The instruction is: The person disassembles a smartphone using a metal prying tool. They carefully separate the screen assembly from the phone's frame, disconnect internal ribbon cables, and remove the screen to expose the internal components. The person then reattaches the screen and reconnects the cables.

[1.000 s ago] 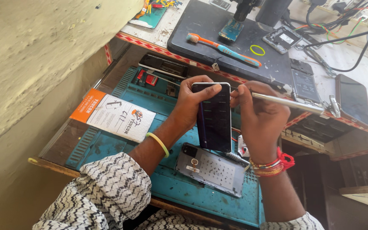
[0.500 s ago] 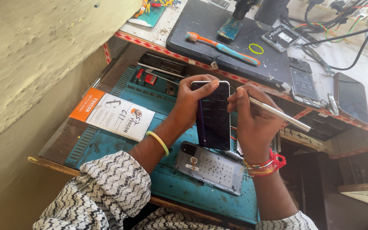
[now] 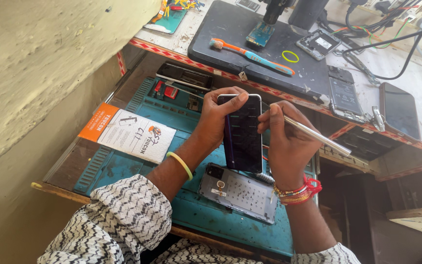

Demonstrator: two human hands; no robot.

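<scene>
My left hand [image 3: 219,117] grips a dark smartphone [image 3: 242,134] by its left edge and top, holding it upright above a teal work mat [image 3: 123,166]. My right hand [image 3: 285,142] holds a slim silver metal tool [image 3: 318,137] like a pen, its tip at the phone's upper right edge. Below the phone, on the mat, lies a grey phone back cover [image 3: 238,191] with its inside facing up.
A white and orange packet [image 3: 128,132] lies on the mat's left. Behind it is a black phone [image 3: 185,76]. The upper bench holds a dark mat [image 3: 264,46], an orange and teal toothbrush [image 3: 250,56], opened phones [image 3: 343,93], a dark phone [image 3: 400,110] and cables.
My right hand has shifted slightly and the silver tool now angles down to the right, its tip staying at the phone's upper right edge. The phone stays held by my left hand.
</scene>
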